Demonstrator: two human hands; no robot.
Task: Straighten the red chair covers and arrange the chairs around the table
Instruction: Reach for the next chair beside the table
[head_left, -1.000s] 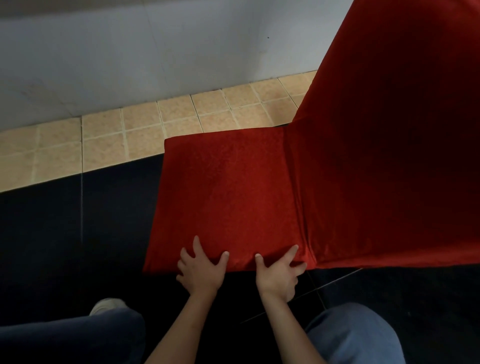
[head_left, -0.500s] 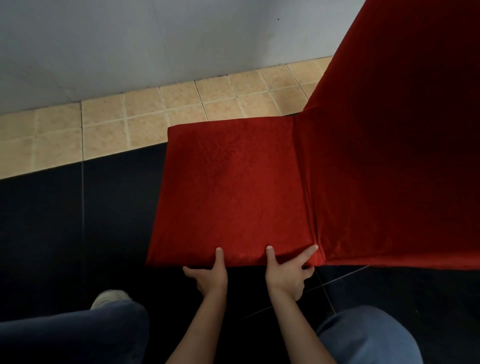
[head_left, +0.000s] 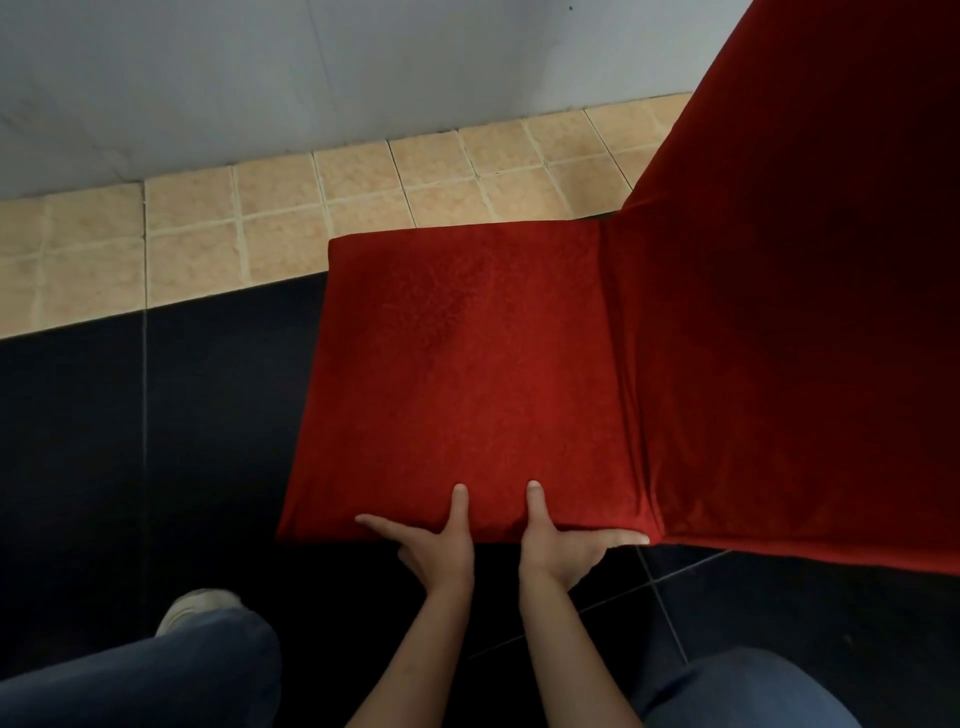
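A chair in a red cover fills the middle and right of the head view. Its seat (head_left: 467, 364) lies flat in front of me and its tall backrest (head_left: 805, 312) rises on the right. Both my hands are at the seat's near edge. My left hand (head_left: 436, 545) has its thumb on top of the cover and a finger stretched left along the edge. My right hand (head_left: 563, 545) also has its thumb on top, with its fingers running right under the edge toward the backrest corner. Each hand pinches the cover's edge. The chair legs are hidden.
The floor is dark tile (head_left: 130, 467) under the chair, with a strip of beige tiles (head_left: 260, 234) beyond and a grey wall (head_left: 260, 78) behind. My knees in blue jeans (head_left: 156, 675) and one light shoe (head_left: 200, 608) are at the bottom. No table is in view.
My hands lay flat with fingers spread on the seat's near edge; they have slid down so the thumbs stay on top and the fingers go under the edge. The view has shifted slightly.
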